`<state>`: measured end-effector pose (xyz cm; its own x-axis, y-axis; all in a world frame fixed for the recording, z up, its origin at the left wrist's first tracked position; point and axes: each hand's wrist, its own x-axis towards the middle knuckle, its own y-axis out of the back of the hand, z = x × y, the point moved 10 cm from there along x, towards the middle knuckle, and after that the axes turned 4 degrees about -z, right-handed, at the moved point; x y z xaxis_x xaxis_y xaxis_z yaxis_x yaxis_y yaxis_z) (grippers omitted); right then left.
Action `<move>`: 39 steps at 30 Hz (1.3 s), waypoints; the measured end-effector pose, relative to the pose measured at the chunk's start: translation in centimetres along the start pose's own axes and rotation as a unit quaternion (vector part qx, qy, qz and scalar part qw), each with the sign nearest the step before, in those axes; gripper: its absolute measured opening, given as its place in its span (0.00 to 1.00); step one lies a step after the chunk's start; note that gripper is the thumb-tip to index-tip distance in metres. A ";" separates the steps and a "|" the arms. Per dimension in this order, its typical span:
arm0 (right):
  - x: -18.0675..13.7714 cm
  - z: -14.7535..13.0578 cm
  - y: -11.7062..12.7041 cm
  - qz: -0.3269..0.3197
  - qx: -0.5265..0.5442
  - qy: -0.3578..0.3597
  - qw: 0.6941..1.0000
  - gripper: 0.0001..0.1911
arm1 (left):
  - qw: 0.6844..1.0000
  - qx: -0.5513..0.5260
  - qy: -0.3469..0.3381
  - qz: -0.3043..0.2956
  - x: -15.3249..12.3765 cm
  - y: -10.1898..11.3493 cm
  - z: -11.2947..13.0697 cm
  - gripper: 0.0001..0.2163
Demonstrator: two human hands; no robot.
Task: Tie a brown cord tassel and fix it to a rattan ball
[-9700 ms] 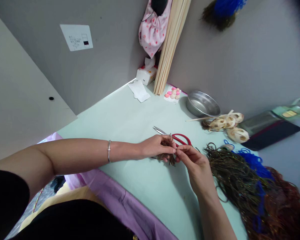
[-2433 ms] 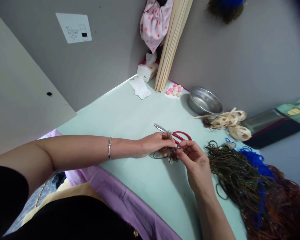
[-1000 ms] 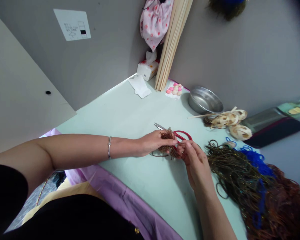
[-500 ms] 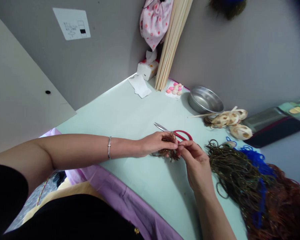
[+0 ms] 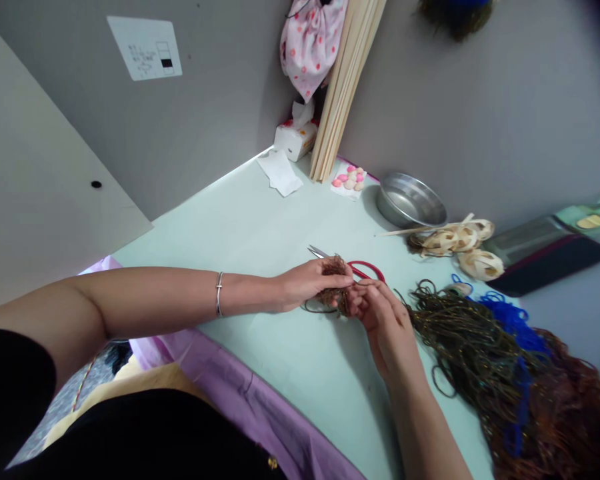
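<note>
Above the table (image 5: 260,227), the left hand (image 5: 303,285) pinches the brown cord bundle (image 5: 336,267) to steady it. The right hand (image 5: 384,321) closes narrowly on its near end, probably gripping 1 strand. The red scissors (image 5: 366,269) lie just beyond, within reach.

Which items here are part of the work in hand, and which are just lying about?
In use: left hand and right hand, both gripping the brown cord bundle.
Lying about: red scissors, cord pile, metal bowl, straw loops, tissue box.
</note>
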<state>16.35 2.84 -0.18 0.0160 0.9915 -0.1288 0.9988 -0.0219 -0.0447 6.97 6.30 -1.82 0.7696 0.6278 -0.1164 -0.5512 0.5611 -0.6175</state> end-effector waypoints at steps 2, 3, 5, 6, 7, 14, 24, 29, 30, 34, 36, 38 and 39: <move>0.0 -0.2 -0.2 -0.002 -0.013 0.009 1.000 0.14 | 0.999 0.031 -0.022 -0.019 -0.1 -0.4 0.3 0.13; 0.0 -0.3 -0.2 0.002 -0.026 0.016 1.000 0.14 | 0.998 0.046 -0.032 -0.033 -0.1 -0.8 0.4 0.12; -0.1 -0.6 0.1 0.018 -0.054 0.034 0.998 0.12 | 0.995 0.074 -0.040 -0.049 -0.2 -1.2 0.4 0.10; -0.2 -0.9 0.4 0.031 -0.068 0.046 0.996 0.11 | 0.995 0.084 -0.037 -0.048 -0.2 -1.3 0.3 0.09; -0.3 -1.2 0.8 0.046 -0.083 0.062 0.993 0.10 | 0.995 0.089 -0.030 -0.040 -0.2 -1.2 0.2 0.08; -2.1 -5.4 -1.1 0.055 -0.373 0.245 0.893 0.07 | 0.996 0.073 0.036 0.017 -0.2 -0.1 -0.4 0.04; -2.6 -4.5 -2.3 0.046 -0.623 0.272 0.732 0.19 | 0.996 0.054 0.046 0.046 -0.3 0.6 -0.4 0.06; -1.4 -4.0 0.6 0.117 -0.639 0.179 0.739 0.12 | 0.997 0.049 0.019 0.049 -0.1 1.0 -0.2 0.09; -1.3 -4.2 1.4 0.131 -0.606 0.168 0.766 0.11 | 0.998 0.047 0.016 0.048 0.0 1.0 -0.2 0.09; -0.4 -3.4 2.1 0.064 -0.372 0.117 0.919 0.13 | 0.998 0.052 0.016 0.024 -0.2 0.2 -0.3 0.07; -0.2 -2.6 1.1 0.002 -0.280 0.077 0.957 0.14 | 0.998 0.056 0.013 0.005 -0.3 -0.4 -0.1 0.07; -0.2 -2.0 0.3 -0.029 -0.228 0.054 0.972 0.13 | 0.998 0.059 0.010 -0.010 -0.4 -0.9 0.1 0.07; -0.2 -1.9 0.2 -0.029 -0.214 0.052 0.975 0.12 | 0.998 0.062 0.011 -0.012 -0.5 -1.0 0.1 0.07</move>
<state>16.60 2.88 1.76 -0.0589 0.9976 -0.0353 0.9261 0.0678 0.3711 7.11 5.50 -1.04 0.7897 0.6016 -0.1201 -0.5663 0.6396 -0.5198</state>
